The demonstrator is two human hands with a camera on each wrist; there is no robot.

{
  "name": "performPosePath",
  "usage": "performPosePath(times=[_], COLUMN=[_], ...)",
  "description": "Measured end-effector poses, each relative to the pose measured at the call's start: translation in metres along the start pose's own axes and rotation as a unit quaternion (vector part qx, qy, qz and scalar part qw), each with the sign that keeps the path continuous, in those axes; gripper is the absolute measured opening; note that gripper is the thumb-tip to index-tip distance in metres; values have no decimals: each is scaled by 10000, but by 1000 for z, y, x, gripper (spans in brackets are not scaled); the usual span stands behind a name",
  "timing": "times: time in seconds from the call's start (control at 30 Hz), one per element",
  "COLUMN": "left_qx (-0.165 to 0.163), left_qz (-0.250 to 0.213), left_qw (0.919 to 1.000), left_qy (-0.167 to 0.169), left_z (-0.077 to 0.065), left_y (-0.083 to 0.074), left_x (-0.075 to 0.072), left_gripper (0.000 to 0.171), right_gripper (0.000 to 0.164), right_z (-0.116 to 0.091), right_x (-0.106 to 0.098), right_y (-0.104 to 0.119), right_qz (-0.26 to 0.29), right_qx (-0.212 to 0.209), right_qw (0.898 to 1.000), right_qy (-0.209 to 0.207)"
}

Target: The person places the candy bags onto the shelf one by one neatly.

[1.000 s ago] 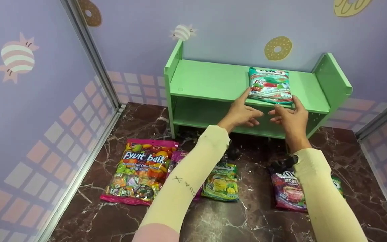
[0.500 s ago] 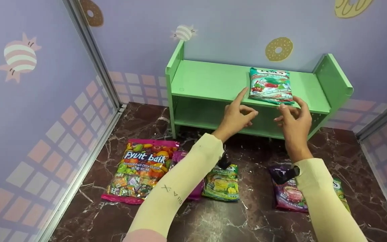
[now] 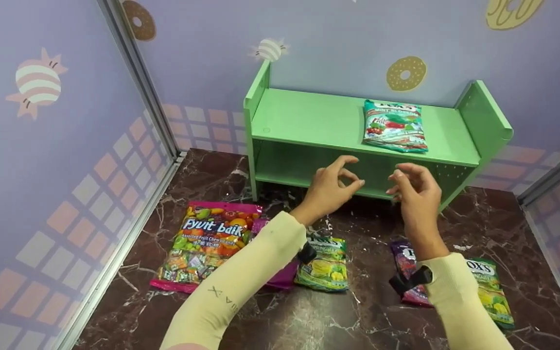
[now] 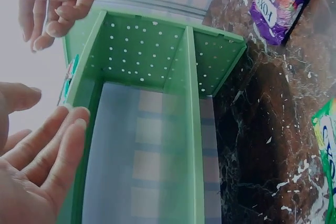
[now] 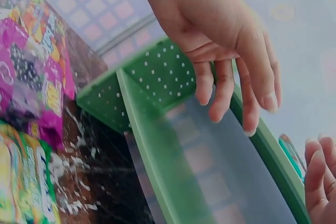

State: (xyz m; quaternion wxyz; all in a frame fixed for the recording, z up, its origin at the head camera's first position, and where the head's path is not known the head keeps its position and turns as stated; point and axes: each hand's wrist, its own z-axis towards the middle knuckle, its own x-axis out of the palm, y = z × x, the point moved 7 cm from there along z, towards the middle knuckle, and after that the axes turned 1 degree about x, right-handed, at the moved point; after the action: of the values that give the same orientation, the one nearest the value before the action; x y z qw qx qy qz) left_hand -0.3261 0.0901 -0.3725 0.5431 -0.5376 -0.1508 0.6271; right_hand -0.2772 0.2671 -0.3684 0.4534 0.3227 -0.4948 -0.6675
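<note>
A teal Fox's candy bag point(image 3: 394, 126) lies face up on the top board of a green shelf point(image 3: 309, 114), right of its middle. My left hand point(image 3: 331, 187) hovers before the shelf's front, fingers loosely curved and nothing between them. Facing it, my right hand point(image 3: 416, 199) is likewise bare, with bent, relaxed fingers. Both are apart from the bag. In the left wrist view the left hand point(image 4: 37, 161) shows its palm side near the shelf's edge, and only a sliver of the teal bag point(image 4: 69, 77) appears behind.
On the dark marble floor lie a large Fruit candy bag point(image 3: 212, 243), a magenta bag point(image 3: 282, 277) partly under my left sleeve, a green-yellow Fox's bag point(image 3: 326, 267), a purple Fox's bag point(image 3: 409, 272) and another green one point(image 3: 491, 291). Patterned walls point(image 3: 80, 146) enclose the space.
Both hands have drawn back and down from the teal bag, which they were touching a second ago. The bag stays in place on the top board.
</note>
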Motion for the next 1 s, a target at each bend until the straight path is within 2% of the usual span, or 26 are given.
performPosePath(times=[0.2,0.37,0.63,0.8,1.0], left_qx=[-255,-469,-505,-708,-1060], left_qz=[48,65,-111,-32,-236], left_qw=[9991,9982,9987,9973,9930], left_qy=[335,373,12,-215,-467], left_z=[-16,-30,-52,-68,-90], left_y=[6,20,45,64,90], left_x=[-3,-11,-35,-53,-73], left_gripper=[43,36,28,26,24], right_gripper=[26,27,19,19,20], right_z=[-18,-32,-54,-75,-100], right_x=[10,21,59,92,127], right_y=[-6,-21,-44,-62,-87], right_qz=[481,749,831,1099,867], right_qx=[211,564,971,1409,1956], right_qw=[9985,9953,9887,9768,9639], right_qy=[134,259,779,1183,1584])
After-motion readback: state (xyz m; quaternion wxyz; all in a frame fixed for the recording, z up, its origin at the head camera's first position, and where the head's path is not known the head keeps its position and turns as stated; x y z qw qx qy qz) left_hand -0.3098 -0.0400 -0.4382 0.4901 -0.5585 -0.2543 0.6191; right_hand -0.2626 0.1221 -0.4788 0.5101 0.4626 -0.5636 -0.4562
